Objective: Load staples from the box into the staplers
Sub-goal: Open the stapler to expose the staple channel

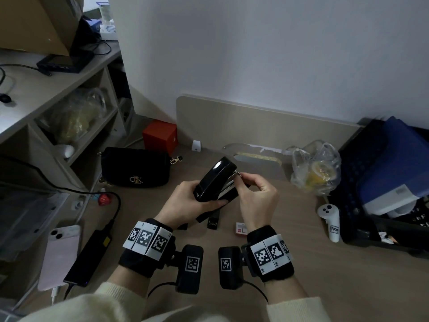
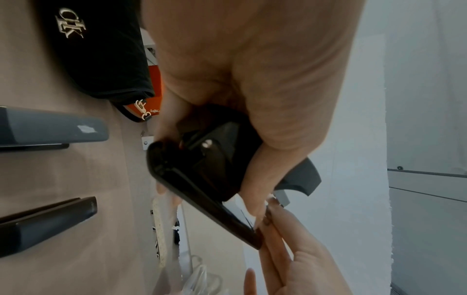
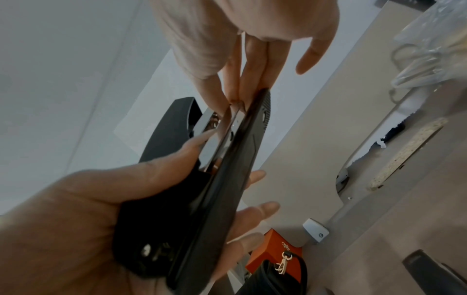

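My left hand (image 1: 197, 202) grips a glossy black stapler (image 1: 214, 180) above the desk, its lid swung up away from the base. My right hand (image 1: 241, 180) pinches the front end of the stapler's metal rail (image 3: 228, 119) between thumb and fingers (image 3: 235, 83); whether staples lie in it I cannot tell. From the left wrist view the stapler (image 2: 202, 169) shows from behind. Two more staplers, one grey (image 2: 50, 129) and one black (image 2: 45, 223), lie on the desk. A small red and white staple box (image 1: 241, 228) sits near my right wrist.
A black handbag (image 1: 137, 168) and a red box (image 1: 160, 135) sit at the back left. A plastic bag (image 1: 315, 168), a white controller (image 1: 329, 221) and stacked blue boxes (image 1: 390, 163) crowd the right. A phone (image 1: 60, 254) and a black charging device (image 1: 88, 259) lie at the left.
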Demonstrator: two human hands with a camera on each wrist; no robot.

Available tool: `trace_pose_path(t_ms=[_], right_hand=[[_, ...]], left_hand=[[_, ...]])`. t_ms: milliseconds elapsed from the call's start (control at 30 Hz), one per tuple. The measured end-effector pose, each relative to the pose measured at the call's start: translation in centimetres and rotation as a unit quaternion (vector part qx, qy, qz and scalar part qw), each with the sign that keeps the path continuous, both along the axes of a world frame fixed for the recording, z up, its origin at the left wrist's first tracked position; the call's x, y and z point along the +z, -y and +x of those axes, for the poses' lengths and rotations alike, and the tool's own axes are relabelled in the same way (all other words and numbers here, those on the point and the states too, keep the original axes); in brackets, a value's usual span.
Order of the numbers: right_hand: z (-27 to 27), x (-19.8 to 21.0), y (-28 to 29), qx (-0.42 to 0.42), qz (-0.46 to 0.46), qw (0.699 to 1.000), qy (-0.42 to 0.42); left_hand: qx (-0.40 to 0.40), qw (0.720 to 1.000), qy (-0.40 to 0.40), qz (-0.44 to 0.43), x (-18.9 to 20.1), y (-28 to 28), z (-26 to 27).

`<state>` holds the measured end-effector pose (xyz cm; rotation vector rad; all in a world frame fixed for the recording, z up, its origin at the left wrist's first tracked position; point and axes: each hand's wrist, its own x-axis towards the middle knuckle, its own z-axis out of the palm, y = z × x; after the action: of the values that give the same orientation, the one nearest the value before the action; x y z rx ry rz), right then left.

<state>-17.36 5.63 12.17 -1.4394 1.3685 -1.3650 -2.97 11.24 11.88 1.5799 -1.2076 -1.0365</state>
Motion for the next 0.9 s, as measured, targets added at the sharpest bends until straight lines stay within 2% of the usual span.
trace_pose_path(t_ms=[400, 900], right_hand=[[0.3, 0.1, 0.2, 0.01, -0.01, 1.0, 0.009], [0.5, 0.0, 1.0, -0.001, -0.064, 0.997, -0.031]], left_hand=[[0.003, 0.999, 0.036, -0.017, 0.3, 0.1, 0.3], [0.01, 0.999, 0.036, -0.02, 0.6, 0.3, 0.5]])
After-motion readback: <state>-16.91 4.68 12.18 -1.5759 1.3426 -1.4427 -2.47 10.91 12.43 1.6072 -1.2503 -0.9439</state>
